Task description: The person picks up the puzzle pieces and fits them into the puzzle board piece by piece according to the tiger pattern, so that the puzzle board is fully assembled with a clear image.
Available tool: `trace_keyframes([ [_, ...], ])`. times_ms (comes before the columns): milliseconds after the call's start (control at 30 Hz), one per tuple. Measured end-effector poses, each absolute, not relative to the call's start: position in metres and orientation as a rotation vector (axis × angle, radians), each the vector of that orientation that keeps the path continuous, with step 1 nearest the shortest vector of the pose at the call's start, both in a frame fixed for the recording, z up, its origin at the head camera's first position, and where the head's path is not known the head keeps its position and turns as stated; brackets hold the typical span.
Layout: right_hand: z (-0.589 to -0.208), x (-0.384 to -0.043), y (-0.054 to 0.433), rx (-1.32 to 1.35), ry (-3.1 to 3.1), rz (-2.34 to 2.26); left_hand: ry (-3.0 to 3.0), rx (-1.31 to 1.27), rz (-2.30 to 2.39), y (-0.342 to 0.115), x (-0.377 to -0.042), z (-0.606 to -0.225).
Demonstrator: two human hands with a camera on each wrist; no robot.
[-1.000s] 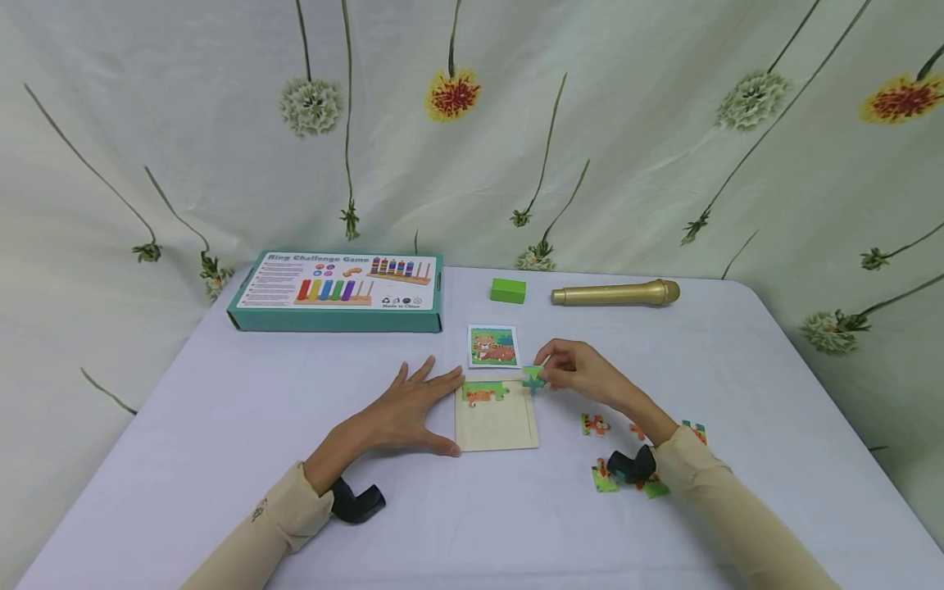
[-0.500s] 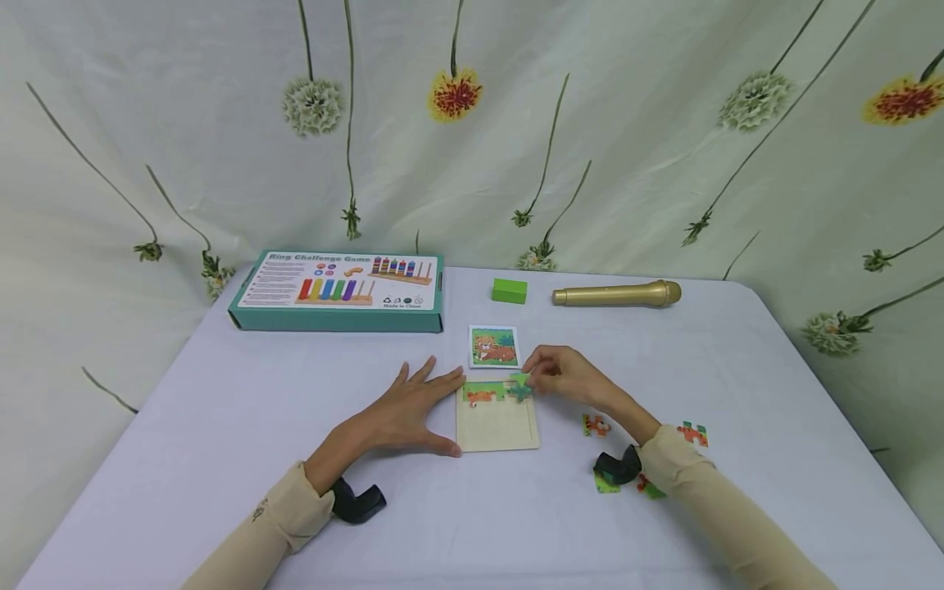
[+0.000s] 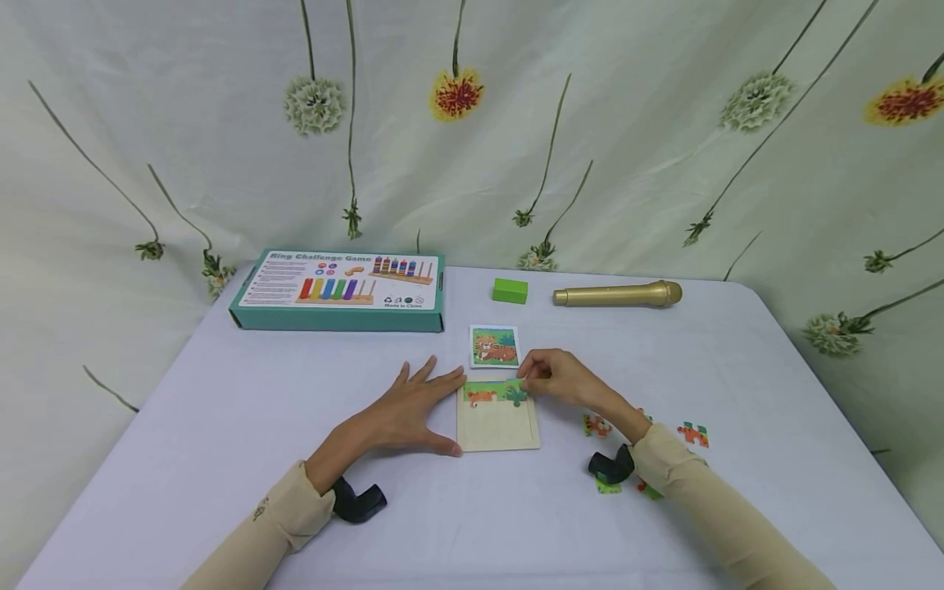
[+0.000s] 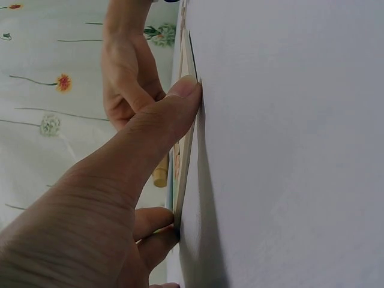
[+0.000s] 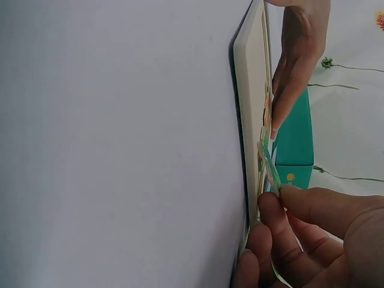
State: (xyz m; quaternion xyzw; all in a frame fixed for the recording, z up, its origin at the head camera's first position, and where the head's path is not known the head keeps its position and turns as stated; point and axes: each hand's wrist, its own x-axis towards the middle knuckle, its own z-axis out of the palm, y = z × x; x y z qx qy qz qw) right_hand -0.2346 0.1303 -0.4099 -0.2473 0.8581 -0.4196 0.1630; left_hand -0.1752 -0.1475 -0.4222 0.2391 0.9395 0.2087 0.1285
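In the head view, my left hand (image 3: 401, 418) lies with fingers spread along the left side of a wooden puzzle board (image 3: 496, 430). Its thumb touches the near corner and the index finger the far one. My right hand (image 3: 564, 378) pinches a green jigsaw piece (image 3: 515, 393) at the board's far right corner. In the right wrist view this green piece (image 5: 271, 168) is tilted, thumb and index finger on its edge. An orange and green puzzle section (image 3: 481, 391) fills the board's far left part. Just behind the board lies a tiger picture card (image 3: 494, 347).
Several loose jigsaw pieces (image 3: 693, 434) lie on the white table at right, some hidden under my right wrist and its black camera (image 3: 610, 465). At the back are a teal Ring Challenge Game box (image 3: 335, 291), a green block (image 3: 510, 291) and a gold toy microphone (image 3: 618, 293).
My right hand has moved left and slightly toward me, bringing the green jigsaw piece from beside the board onto its far right corner. The left hand has stayed on the board.
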Motion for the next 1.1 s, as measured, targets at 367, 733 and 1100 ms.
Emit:
trace_keyframes([
  [367, -0.4087, -0.2362, 0.1268, -0.711, 2.439, -1.140, 2.727, 0.689, 0.593, -0.1476, -0.1763, -0.4233],
  [733, -0.4053, -0.2353, 0.1219, -0.715, 2.478, -1.079, 2.729, 0.693, 0.612, -0.1475, -0.1759, -0.4219],
  [1100, -0.4061, -0.2353, 0.1230, -0.735, 2.460, -1.074, 2.724, 0.685, 0.612, -0.1476, -0.1765, -0.4229],
])
